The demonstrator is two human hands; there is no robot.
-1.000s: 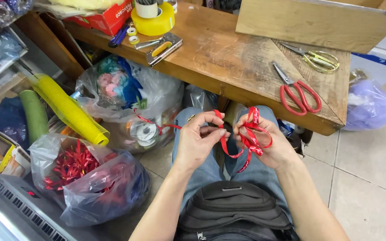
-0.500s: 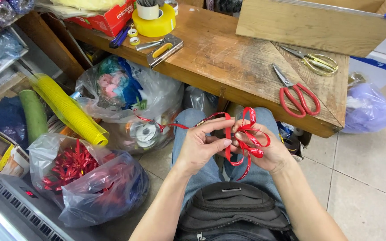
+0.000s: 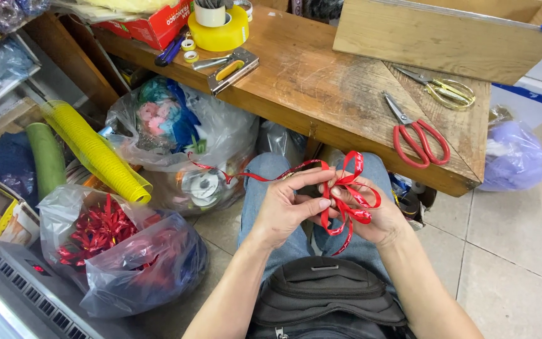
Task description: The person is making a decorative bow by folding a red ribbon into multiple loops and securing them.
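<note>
Ribbon: we note the red ribbon (image 3: pixel 346 194) looped in 2 hands, just below the wooden bench (image 3: pixel 321 81) edge.
Left hand (image 3: pixel 283 207): fingers pinched on ribbon.
Right hand (image 3: pixel 371 213): closed around loops.
Scissors: red scissors (image 3: pixel 416 135) on bench.

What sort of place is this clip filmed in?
Probably a gift-wrapping or craft workbench: both hands loop a thin red ribbon, a clear plastic bag of red ribbon bows sits beside, and red-handled scissors lie on the worn wooden table.

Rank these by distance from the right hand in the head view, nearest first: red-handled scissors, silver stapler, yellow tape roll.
From the right hand:
1. Red-handled scissors, on the wooden bench just above it.
2. Silver stapler, farther up to the left.
3. Yellow tape roll, at the bench's far left end.
</note>
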